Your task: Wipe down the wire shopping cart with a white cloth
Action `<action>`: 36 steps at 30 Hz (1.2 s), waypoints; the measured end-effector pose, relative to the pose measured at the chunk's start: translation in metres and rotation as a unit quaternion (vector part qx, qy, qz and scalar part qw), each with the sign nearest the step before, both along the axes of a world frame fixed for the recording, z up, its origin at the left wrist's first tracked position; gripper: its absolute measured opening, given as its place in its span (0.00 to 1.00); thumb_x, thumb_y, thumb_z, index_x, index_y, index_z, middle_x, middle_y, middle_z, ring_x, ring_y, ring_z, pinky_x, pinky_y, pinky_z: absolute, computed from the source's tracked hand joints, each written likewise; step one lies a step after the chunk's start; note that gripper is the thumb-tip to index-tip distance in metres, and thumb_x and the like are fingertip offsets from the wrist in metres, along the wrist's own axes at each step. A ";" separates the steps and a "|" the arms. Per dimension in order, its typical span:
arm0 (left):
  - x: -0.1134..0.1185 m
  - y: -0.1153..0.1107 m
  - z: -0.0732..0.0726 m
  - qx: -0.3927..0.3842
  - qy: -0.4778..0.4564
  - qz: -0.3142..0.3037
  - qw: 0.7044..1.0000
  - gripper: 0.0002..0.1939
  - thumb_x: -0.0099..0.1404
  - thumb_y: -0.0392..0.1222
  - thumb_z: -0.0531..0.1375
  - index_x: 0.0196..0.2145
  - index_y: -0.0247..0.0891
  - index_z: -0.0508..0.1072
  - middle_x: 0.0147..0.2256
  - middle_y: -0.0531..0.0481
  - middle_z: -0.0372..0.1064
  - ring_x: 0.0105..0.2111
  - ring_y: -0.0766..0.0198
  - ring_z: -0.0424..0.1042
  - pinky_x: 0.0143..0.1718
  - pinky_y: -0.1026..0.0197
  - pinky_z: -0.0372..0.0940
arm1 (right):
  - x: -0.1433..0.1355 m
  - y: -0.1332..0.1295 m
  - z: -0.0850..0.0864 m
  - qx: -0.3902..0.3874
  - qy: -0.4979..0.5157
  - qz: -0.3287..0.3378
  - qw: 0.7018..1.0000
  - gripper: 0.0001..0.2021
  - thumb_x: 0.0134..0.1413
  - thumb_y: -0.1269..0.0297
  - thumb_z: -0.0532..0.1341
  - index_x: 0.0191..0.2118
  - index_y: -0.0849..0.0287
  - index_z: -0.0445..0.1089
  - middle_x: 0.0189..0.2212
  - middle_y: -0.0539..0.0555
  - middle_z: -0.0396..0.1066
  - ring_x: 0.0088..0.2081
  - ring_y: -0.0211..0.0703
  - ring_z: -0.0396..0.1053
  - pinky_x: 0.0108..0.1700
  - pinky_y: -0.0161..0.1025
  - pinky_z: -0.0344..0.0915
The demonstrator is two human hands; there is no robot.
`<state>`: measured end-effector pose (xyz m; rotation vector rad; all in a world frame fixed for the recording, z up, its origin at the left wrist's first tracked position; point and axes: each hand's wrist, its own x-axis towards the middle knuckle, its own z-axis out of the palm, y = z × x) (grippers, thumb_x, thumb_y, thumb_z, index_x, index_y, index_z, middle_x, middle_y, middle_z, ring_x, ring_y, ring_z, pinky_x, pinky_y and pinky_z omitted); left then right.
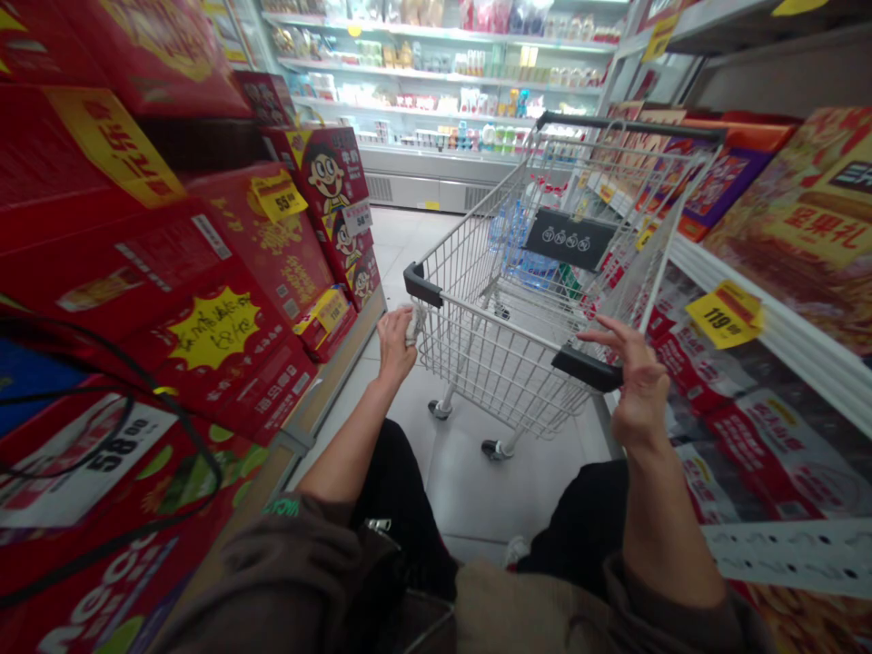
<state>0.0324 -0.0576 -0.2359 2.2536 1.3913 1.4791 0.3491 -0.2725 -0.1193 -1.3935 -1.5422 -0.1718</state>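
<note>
A wire shopping cart (504, 363) stands in front of me, its dark handle (633, 125) at the far end. My left hand (397, 343) is closed on a small crumpled whitish cloth (417, 323), right beside the cart's near left corner. That corner has a black plastic cap (423, 284). My right hand (637, 377) is at the near right corner, its fingers stretched out over the black corner cap (586, 367) there; whether the palm rests on it I cannot tell. A dark sign plate (569, 240) hangs inside the cart.
Red gift boxes (224, 254) with yellow price tags are stacked close on the left. A shelf (783, 309) with boxed and bottled goods runs along the right. A lit refrigerated case (436, 91) crosses the far end. Bottle packs (535, 268) show behind the cart's wires.
</note>
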 end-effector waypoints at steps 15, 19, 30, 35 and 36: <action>-0.017 -0.010 0.010 -0.100 0.026 -0.107 0.989 0.20 0.58 0.36 0.58 0.49 0.38 0.74 0.48 0.42 0.74 0.51 0.53 0.72 0.56 0.50 0.66 | -0.020 0.007 0.008 -0.036 -0.172 -0.136 0.975 0.35 0.72 0.45 0.32 0.67 0.55 0.64 0.39 0.57 0.83 0.34 0.47 0.77 0.42 0.46 0.64; -0.017 -0.032 -0.003 -0.063 -0.034 -0.024 0.997 0.22 0.59 0.34 0.58 0.52 0.39 0.74 0.51 0.43 0.73 0.54 0.52 0.71 0.59 0.49 0.65 | -0.020 0.005 0.009 -0.021 -0.184 -0.142 0.972 0.36 0.72 0.45 0.32 0.68 0.56 0.62 0.39 0.56 0.83 0.35 0.46 0.77 0.43 0.45 0.64; 0.049 -0.065 -0.032 -0.044 -0.115 0.065 0.990 0.34 0.57 0.29 0.57 0.62 0.43 0.71 0.56 0.42 0.70 0.59 0.50 0.67 0.63 0.45 0.63 | -0.025 0.007 0.008 0.004 -0.206 -0.166 0.964 0.36 0.73 0.47 0.32 0.68 0.59 0.64 0.38 0.55 0.83 0.33 0.44 0.76 0.41 0.43 0.63; 0.029 -0.068 -0.030 -0.044 -0.100 0.049 0.993 0.28 0.58 0.30 0.57 0.56 0.42 0.74 0.53 0.43 0.71 0.57 0.51 0.69 0.62 0.47 0.62 | -0.020 0.003 0.007 0.000 -0.212 -0.161 0.964 0.37 0.73 0.46 0.31 0.67 0.59 0.64 0.38 0.56 0.83 0.33 0.44 0.75 0.41 0.43 0.62; 0.026 -0.063 -0.025 -0.038 -0.124 0.079 0.988 0.28 0.59 0.30 0.57 0.57 0.42 0.73 0.53 0.42 0.71 0.57 0.51 0.68 0.62 0.47 0.62 | -0.020 0.003 0.008 0.002 -0.212 -0.156 0.965 0.37 0.73 0.46 0.31 0.67 0.59 0.64 0.38 0.56 0.83 0.33 0.44 0.75 0.41 0.43 0.63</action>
